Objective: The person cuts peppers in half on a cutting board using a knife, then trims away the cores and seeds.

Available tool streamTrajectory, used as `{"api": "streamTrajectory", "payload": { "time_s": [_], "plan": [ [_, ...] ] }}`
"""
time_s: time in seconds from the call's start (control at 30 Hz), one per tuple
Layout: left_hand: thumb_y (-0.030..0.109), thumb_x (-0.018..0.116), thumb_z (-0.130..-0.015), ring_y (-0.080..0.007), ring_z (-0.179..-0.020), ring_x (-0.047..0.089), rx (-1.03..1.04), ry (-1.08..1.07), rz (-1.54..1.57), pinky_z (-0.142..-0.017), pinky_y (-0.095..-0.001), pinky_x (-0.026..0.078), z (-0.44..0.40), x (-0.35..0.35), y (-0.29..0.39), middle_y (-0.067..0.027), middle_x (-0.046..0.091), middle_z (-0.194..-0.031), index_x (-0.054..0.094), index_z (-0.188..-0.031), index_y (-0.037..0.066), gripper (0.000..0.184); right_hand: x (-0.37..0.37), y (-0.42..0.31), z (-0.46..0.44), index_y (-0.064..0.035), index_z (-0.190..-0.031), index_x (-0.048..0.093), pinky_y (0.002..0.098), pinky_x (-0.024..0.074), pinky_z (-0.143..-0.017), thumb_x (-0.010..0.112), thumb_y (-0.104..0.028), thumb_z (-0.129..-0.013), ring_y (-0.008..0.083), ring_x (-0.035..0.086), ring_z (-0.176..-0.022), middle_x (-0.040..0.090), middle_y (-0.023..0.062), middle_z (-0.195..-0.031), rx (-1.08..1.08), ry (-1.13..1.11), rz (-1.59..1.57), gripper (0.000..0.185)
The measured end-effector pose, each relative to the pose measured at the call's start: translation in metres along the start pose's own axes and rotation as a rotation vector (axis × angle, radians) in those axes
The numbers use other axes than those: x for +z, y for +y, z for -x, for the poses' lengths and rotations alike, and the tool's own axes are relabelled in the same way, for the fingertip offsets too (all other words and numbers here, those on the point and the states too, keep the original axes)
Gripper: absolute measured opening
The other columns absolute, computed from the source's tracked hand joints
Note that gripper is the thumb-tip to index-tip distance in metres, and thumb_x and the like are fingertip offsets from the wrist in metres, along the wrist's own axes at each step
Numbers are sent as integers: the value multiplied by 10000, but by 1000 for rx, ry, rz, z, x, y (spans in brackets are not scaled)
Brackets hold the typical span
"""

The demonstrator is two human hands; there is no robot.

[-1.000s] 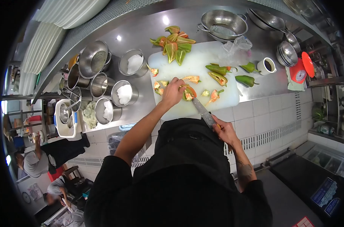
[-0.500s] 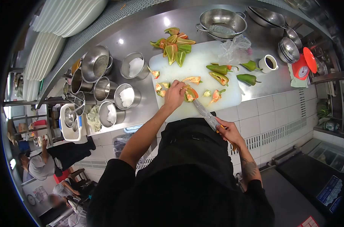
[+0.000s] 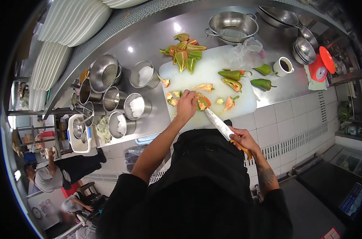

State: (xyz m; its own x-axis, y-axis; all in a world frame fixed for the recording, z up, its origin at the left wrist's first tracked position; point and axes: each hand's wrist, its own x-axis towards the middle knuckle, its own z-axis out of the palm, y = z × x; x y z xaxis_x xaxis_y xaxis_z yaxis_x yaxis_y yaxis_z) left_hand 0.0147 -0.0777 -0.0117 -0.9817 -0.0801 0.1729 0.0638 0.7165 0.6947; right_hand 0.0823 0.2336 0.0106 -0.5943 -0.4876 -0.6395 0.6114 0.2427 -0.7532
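Observation:
My left hand is closed on a cut pepper with red and green flesh, near the front of the white cutting board. In my right hand is a knife, gripped by its yellow-orange handle. The blade points away from me, its tip at the pepper's near edge. Beside my left hand lie pepper scraps, and a pale orange pepper strip is just beyond. Right of the held pepper rests a seedy pepper core. Further right sits a halved green pepper.
Cut pepper pieces are heaped at the board's far left edge. Whole green peppers lie to the right, near a cup of dark liquid. Steel pots stand left; a colander is behind. Another person stands far left.
The knife has turned so its blade face shows brighter, with the tip still by the pepper. My left hand keeps its hold. The whole view has shifted slightly.

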Motion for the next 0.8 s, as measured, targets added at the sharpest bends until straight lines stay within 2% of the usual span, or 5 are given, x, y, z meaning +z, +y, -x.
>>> {"api": "streamTrajectory", "payload": {
  "time_s": [0.17,0.37,0.57,0.73,0.8],
  "plan": [
    [71,662,-889,-367,-765,607,38,32,-37,-671,-456,485,0,0,2,-158,575,-950,615,-965,23,102,-1,-2,-12,-168,-1445,551,216,424,-430,586,-79,-1000,40,463,-452,566,-3,-669,-22,-39,19,455],
    [133,670,-901,-384,-874,607,-160,-64,-76,-735,-486,489,2,-3,6,-134,566,-975,588,-943,66,113,-7,-3,1,-198,-1437,566,227,416,-420,592,-79,-991,51,446,-449,537,-3,-661,-2,-43,-6,463],
    [154,693,-872,-347,-895,607,-97,91,-179,-721,-482,490,23,0,1,-148,576,-856,568,-868,33,174,-8,-16,15,-183,-1437,567,237,419,-411,597,-86,-988,58,453,-447,551,3,-669,31,35,34,460],
    [174,743,-826,-307,-709,609,-334,-247,-35,-633,-427,484,20,-19,2,-136,590,-716,577,-784,12,236,-14,-31,25,-142,-1427,575,230,414,-428,580,-76,-985,48,449,-457,561,-7,-681,36,68,98,447],
    [162,742,-826,-303,-663,603,-192,-236,-18,-609,-417,476,14,-22,-2,-138,594,-712,588,-782,7,222,-17,-38,24,-140,-1424,578,230,411,-427,575,-73,-983,44,447,-462,569,-8,-688,23,66,114,446]
  ]
}}
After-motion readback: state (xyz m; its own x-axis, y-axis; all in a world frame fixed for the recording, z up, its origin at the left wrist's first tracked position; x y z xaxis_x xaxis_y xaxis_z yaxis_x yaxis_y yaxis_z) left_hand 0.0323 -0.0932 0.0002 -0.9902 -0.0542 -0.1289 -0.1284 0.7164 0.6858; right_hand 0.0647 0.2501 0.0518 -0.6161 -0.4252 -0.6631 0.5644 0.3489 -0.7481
